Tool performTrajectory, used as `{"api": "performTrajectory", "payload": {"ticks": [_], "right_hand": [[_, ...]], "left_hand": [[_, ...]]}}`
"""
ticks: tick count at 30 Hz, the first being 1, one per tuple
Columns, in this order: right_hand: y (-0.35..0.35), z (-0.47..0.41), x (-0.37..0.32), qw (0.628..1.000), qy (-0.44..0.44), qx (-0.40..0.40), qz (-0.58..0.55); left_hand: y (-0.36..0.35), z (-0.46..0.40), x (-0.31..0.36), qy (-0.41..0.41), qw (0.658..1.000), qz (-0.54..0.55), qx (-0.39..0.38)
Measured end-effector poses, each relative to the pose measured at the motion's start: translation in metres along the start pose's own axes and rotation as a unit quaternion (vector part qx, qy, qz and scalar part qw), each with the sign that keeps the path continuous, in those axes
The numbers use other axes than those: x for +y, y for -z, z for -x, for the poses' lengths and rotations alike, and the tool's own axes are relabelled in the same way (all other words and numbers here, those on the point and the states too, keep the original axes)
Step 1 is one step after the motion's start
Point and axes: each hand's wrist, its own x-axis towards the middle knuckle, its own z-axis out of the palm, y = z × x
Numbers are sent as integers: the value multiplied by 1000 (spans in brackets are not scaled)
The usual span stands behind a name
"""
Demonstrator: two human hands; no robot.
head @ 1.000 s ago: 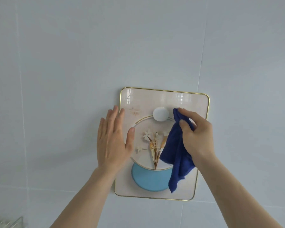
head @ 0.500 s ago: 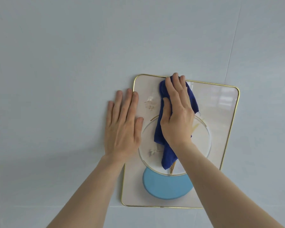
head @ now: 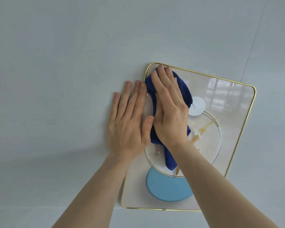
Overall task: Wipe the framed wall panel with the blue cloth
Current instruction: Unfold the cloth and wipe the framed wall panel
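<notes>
The right hand [head: 169, 111] lies flat, fingers together, pressing the dark blue terry cloth [head: 183, 89] onto the gold-framed glossy wall panel [head: 229, 116] at its top-left corner. The left hand [head: 129, 122], spread flat, rests over the panel's left edge on the pale tiled wall [head: 64, 63].

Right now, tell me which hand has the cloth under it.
The right hand: it presses the blue cloth flat against the panel. The left hand lies bare, flat over the panel's left edge.
</notes>
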Motion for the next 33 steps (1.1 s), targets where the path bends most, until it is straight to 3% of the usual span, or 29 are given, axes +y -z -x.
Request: {"api": "performTrajectory", "payload": {"ticks": [13, 24, 33], "right_hand": [[1, 41, 4, 994, 84, -34, 55], [18, 61, 14, 994, 80, -52, 49], [16, 65, 11, 997, 52, -47, 33]], "left_hand": [[2, -1, 0, 1, 1000, 31, 6], [1, 3, -1, -49, 992, -92, -66], [1, 3, -1, -40, 996, -63, -46]]}}
